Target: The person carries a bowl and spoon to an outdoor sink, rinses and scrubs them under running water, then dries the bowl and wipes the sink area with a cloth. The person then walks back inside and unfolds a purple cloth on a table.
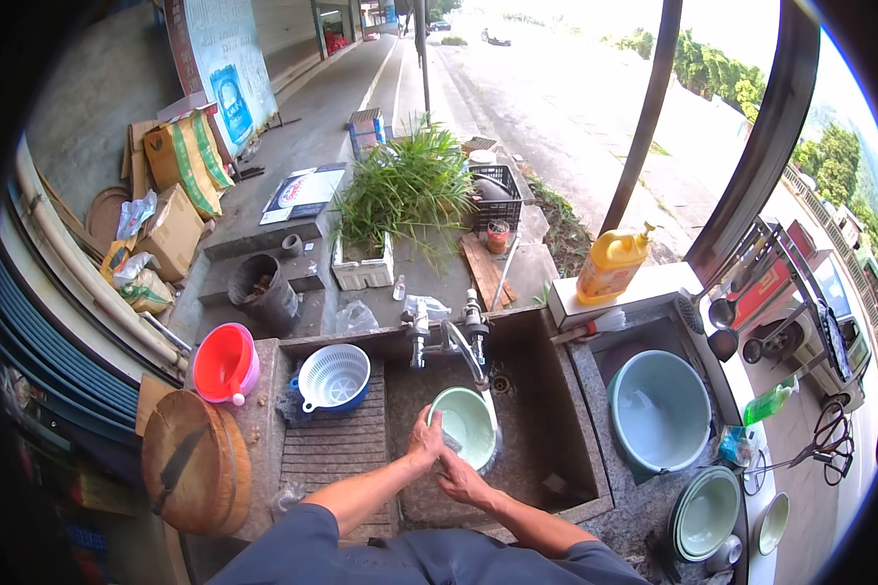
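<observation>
A pale green bowl [470, 424] is tilted over the stone sink [541, 468], below the tap [475, 358]. Water runs down at its right rim. My left hand [426, 439] grips the bowl's left rim. Close beside it, my right hand [462, 479] is at the near edge, its fingers around a small grey scouring pad [451, 442] against the bowl's inside. The palm sides of both hands are partly hidden. On the ribbed drainboard [329, 461] to the left stands a white colander [334, 376] set in a blue basin.
Left of the sink are a red dipper [223, 362] and a round chopping block [227, 468] carrying a cleaver [179, 464]. To the right stand a blue-grey bucket [660, 413], stacked green bowls [710, 512], a yellow detergent jug [611, 267] and hanging ladles [722, 313].
</observation>
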A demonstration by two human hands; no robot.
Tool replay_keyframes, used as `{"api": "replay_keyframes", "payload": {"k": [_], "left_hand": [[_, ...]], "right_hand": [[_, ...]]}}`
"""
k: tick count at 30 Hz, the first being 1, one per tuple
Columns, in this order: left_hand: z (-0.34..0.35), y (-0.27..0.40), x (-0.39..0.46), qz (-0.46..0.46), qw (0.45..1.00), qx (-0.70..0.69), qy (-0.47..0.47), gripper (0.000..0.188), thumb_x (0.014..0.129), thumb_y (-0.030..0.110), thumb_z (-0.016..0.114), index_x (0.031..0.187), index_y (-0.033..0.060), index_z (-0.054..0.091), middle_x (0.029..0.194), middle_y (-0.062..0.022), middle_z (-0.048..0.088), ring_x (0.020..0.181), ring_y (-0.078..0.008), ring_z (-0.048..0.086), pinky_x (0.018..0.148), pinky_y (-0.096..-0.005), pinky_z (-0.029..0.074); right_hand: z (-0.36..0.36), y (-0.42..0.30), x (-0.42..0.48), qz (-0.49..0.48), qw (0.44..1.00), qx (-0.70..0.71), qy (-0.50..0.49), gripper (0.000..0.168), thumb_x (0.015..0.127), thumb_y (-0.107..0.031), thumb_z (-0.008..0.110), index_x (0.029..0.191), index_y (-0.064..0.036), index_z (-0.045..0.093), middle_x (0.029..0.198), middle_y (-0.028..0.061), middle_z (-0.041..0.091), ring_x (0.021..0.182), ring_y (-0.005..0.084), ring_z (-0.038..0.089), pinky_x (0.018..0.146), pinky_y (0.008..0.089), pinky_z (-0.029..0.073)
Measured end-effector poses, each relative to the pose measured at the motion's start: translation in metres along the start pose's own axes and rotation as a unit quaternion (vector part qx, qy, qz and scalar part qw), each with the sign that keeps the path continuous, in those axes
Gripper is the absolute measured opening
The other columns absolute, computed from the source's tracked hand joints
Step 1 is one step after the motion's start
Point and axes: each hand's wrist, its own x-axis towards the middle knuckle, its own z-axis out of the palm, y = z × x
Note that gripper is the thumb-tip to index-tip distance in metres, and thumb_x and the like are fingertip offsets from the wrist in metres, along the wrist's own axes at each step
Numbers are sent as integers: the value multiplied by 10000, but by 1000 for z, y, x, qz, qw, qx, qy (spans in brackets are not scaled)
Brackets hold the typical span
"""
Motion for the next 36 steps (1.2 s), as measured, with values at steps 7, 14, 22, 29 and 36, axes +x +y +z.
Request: {"api": "replay_keyframes", "payload": {"k": [7, 14, 22, 29, 36], "left_hand": [[-7, 5, 44, -66, 974, -100, -191, 704, 883, 405, 612, 1398, -10, 371, 1317, -221, 521, 1171, -284, 542, 964, -376, 454], [44, 15, 0, -21, 998, -61, 12, 606, 932, 388, 467, 1400, 25, 339, 1269, -270, 524, 1194, -367, 515, 1013, -408, 402], [-6, 20, 0, 3, 999, -2, -42, 505, 970, 349, 454, 1364, 38, 404, 1200, -214, 591, 1139, -329, 560, 951, -395, 436], [26, 17, -26, -52, 996, -24, -75, 459, 962, 334, 460, 1331, 63, 424, 1233, -220, 565, 1148, -365, 549, 961, -404, 435], [-16, 11, -3, -21, 997, 8, -69, 566, 963, 398, 447, 1392, 36, 380, 1318, -242, 517, 1219, -363, 513, 1000, -399, 418]], "right_hand": [[-61, 23, -22, -122, 937, -309, 110, 140, 816, -100, 603, 955, -103, 620, 883, 83, 634, 871, 274, 605, 786, 412, 448], [-17, 23, 20, -55, 975, -14, 216, 277, 833, -91, 618, 1099, -27, 571, 889, 196, 620, 879, 354, 617, 777, 399, 485], [-65, 49, -17, 6, 967, -236, -95, 419, 989, -350, 381, 1296, -121, 552, 1333, 93, 547, 1263, 235, 473, 1065, 498, 282], [-50, 64, 30, 109, 971, -135, 162, 193, 828, -81, 575, 992, -64, 676, 1052, 105, 643, 984, 323, 597, 823, 406, 469], [-21, 34, 22, 102, 986, 121, -49, 205, 914, -203, 608, 1051, -71, 685, 1066, 62, 661, 980, 197, 609, 866, 322, 461]]}}
